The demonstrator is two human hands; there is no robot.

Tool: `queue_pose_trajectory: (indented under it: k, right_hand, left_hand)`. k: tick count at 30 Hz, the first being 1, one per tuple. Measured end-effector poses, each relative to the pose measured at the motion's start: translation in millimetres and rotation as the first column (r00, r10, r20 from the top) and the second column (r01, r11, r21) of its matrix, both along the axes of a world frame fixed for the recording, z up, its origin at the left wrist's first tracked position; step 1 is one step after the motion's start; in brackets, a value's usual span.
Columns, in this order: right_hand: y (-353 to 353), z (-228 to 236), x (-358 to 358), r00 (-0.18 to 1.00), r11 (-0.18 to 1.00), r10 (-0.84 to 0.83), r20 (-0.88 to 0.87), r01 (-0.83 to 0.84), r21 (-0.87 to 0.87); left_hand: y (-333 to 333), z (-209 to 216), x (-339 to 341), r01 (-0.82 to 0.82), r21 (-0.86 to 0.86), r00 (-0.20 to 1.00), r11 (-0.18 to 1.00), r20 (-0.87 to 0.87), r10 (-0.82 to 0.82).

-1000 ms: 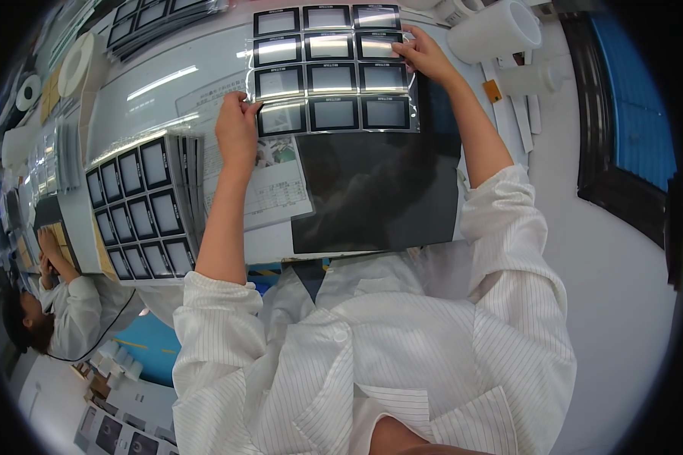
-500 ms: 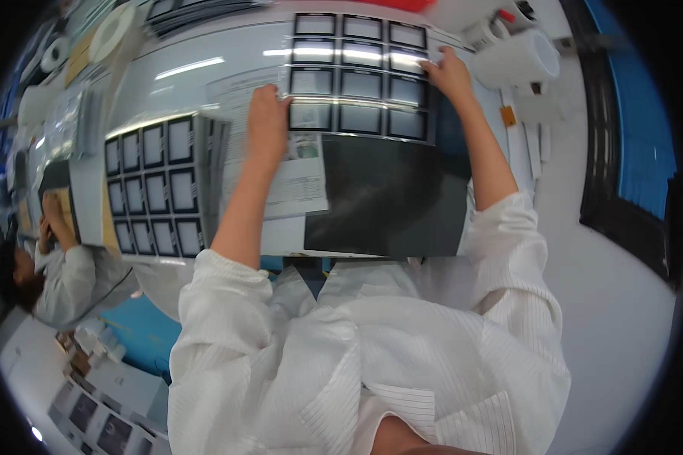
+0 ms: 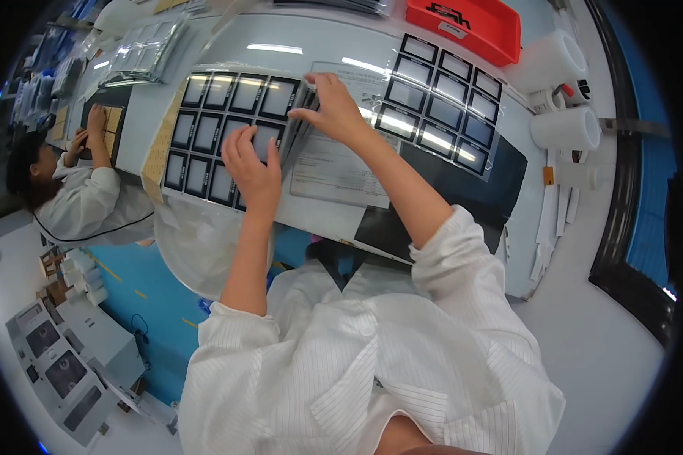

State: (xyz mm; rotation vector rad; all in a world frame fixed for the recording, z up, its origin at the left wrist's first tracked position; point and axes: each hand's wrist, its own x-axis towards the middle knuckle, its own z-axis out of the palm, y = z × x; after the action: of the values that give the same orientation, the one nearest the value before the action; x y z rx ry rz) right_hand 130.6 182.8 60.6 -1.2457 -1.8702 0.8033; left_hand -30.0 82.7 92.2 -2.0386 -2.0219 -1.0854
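A stack of clear sheets, each bearing rows of black-framed rectangular panels, lies on the table to the left. My left hand is over its lower right part, fingers spread and holding nothing. At the stack's right edge is my right hand, thumb and fingers apart; whether it touches the edge is unclear. A single sheet of black-framed panels lies to the right, partly over a black mat. Printed papers rest on the table between stack and sheet.
A red bin stands at the back right, beside white rolls. Under the stack's left side shows a tan board. A co-worker works at the far left. A large whitish bag-lined container sits below the table's front edge.
Both my hands have let go of the single panel sheet and moved left to the stack. The sheet now lies at an angle on the right. My view has shifted left.
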Motion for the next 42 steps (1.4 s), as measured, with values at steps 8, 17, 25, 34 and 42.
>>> queue_pose_trajectory:
  k: [8,17,25,34,42]
  right_hand:
    - [26,12,-40,0.891,0.984,-0.162,0.423,0.177,0.003]
    - [39,51,-44,0.997,0.895,-0.08,-0.021,0.063,-0.442]
    - [-35,124,66,0.909,0.859,-0.067,-0.412,-0.157,-0.487]
    - [-213,93,258,0.9,0.625,-0.419,-0.124,0.186,-0.758]
    - [-293,124,132,0.969,0.74,0.126,0.211,0.05,-0.671]
  left_hand:
    - [-21,-33,-37,0.035,-0.017,0.976,0.999,0.214,-0.03]
    - [-18,-23,-36,-0.054,0.169,0.944,0.984,0.329,-0.005]
    - [-180,-20,-51,0.66,-0.104,0.591,0.744,0.684,-0.428]
    - [-216,-6,-5,0.938,-0.188,0.054,0.291,0.909,0.413]
    - [-202,-11,54,0.991,-0.067,0.059,0.119,0.996,0.069]
